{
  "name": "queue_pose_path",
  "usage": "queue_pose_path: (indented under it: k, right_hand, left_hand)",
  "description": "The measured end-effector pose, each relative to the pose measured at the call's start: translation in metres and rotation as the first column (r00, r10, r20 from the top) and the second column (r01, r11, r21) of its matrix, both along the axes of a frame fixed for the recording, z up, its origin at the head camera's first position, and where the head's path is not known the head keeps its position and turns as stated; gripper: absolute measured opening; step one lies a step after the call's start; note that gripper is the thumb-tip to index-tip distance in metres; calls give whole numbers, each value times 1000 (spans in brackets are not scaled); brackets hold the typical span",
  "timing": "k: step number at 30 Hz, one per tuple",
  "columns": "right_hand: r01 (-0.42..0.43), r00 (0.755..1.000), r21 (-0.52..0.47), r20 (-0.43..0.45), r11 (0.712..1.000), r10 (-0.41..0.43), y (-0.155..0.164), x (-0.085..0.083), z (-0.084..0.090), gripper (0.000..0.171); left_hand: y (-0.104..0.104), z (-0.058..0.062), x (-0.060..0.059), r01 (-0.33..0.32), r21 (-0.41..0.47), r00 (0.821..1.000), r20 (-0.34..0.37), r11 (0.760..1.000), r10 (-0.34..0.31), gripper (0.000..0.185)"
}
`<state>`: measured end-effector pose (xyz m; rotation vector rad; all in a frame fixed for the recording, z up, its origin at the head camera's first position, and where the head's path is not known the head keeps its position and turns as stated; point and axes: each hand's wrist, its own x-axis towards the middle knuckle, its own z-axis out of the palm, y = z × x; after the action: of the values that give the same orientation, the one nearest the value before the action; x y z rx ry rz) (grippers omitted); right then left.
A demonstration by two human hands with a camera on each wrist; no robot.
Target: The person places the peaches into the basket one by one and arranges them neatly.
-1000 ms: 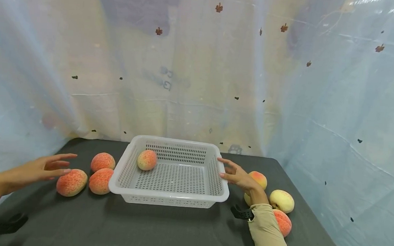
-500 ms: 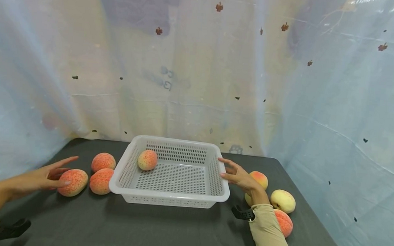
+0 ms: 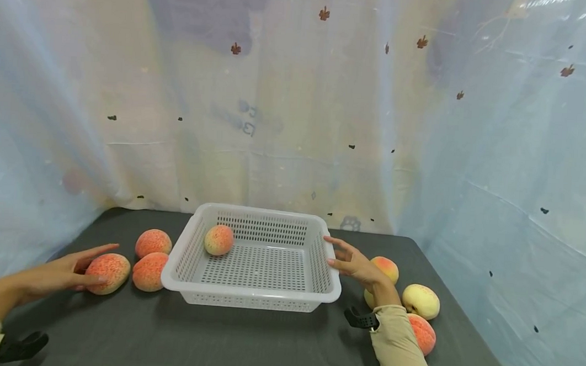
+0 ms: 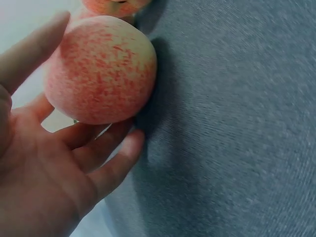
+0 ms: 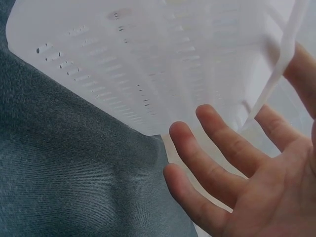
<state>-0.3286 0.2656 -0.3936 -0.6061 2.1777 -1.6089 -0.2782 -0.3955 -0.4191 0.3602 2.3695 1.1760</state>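
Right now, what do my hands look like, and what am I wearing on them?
Your left hand and right hand are bare: no gloves or rings show on the fingers. Both sleeves are beige, with a black strap at each cuff. I see no cables.

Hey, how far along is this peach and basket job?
Looks early. Done: one peach lies inside the basket. In hand: the left hand curls round another peach on the table; the right hand touches the basket. Probably remaining: two more peaches beside the basket and the fruits at right.
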Motion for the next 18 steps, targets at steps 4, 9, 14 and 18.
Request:
queue_pose_path:
  k: [4, 9, 14, 18]
  right_hand:
    - [5, 1000, -9, -9, 1000, -5, 0, 0, -2, 76]
    - [-1, 1000, -14, -5, 1000, 1, 0, 1, -3, 77]
    - [-6, 1000, -19, -2, 1000, 6, 0, 1, -5, 77]
    - [-18, 1000, -32, -7, 999, 17, -1, -1, -2, 78]
  left_hand:
    - [-3, -5, 1, 11, 5, 998, -66, 1000, -10, 76]
    - [-7, -7, 1, 27, 25, 993, -116, 999, -24, 71]
    - [-11, -2, -1, -67, 60, 996, -52, 996, 70, 81]
    - [-11, 5, 2, -120, 85, 992, -34, 989, 123, 87]
